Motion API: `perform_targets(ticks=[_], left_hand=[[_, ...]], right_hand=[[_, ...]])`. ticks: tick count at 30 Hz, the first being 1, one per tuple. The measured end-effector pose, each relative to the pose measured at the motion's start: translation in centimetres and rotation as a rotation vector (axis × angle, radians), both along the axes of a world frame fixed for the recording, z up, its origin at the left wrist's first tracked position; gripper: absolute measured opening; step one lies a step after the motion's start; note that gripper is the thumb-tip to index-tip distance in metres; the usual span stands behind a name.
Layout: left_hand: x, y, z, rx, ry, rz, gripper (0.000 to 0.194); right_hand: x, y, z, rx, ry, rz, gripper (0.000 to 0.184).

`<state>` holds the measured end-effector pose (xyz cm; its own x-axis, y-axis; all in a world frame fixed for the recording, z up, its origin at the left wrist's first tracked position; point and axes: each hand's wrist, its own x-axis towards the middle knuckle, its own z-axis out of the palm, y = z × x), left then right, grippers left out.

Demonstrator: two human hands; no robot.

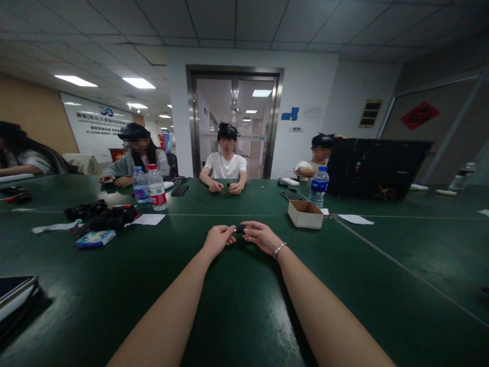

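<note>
A small, dark, stick-like object (240, 230) is held level between my two hands just above the green table (244, 306). My left hand (217, 240) pinches its left end with thumb and fingertips, where a pale spot shows. On the other end, my right hand (263, 237) closes its thumb and fingers, with a silver bracelet (280, 250) at that wrist. The object is too small for me to tell its kind. Its ends are partly covered by my fingers.
An open cardboard box (305, 219) stands to the right, by a water bottle (319, 186) and a black computer case (376, 168). Leftward are black gear (110, 216), a blue packet (95, 239) and two bottles (156, 188). Several people sit around the table.
</note>
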<state>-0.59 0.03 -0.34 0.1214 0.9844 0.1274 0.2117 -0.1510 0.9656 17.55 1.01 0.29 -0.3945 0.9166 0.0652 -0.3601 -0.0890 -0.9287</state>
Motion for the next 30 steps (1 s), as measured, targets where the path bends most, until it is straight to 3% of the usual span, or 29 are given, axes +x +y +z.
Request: perform_targets(ticks=[8,16,24,30], left_hand=[[-0.2,0.5,-0.6,0.013,0.044,0.003,0.048],[0.2,-0.2,-0.2,0.07,-0.006,-0.008,0.026],[0.3,-1.3,0.7,0.139,-0.104,-0.041,0.033],[0.4,-0.4,0.1,0.025,-0.005,0.085,0.043]], right_hand=[[0.0,-0.2,0.3,-0.015,-0.005,0.009,0.026],[-0.2,0.3,-0.2,-0.03,-0.007,-0.031,0.02],[-0.3,0.3,0.0,-0.042,-0.099,-0.037,0.015],[-0.3,0.4,-0.1,-0.043,-0.084,-0.041,0.009]])
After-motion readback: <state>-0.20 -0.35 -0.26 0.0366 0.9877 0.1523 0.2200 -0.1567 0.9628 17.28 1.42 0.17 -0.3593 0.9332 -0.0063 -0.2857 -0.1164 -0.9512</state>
